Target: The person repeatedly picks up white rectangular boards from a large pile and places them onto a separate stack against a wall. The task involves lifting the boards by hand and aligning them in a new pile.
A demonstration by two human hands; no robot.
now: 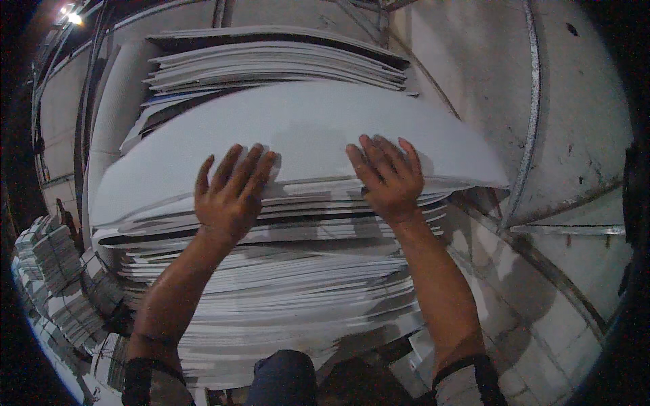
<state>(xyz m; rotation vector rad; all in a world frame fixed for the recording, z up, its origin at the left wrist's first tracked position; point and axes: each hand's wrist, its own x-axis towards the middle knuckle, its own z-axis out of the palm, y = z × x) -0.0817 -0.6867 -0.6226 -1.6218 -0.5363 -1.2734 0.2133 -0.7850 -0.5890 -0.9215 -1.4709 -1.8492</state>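
In front of me rises a tall stack of large white sheets (305, 291), with many edges showing and a few dark layers between them. A broad, plain white sheet (318, 115) lies across its top. My left hand (233, 189) rests palm down near this sheet's front edge, fingers spread and pointing away from me. To its right, my right hand (391, 174) lies the same way on the same sheet, fingers slightly apart. Both hands are open, with a gap of bare sheet between them. The palms' undersides are hidden.
Behind the top sheet, another pile of sheets (271, 64) stands higher. Bundled stacks of small pale pieces (51, 254) sit at the lower left. A pale wall with a metal strip (531, 115) is on the right, above a tiled floor (542, 325). A lamp (73, 18) shines at upper left.
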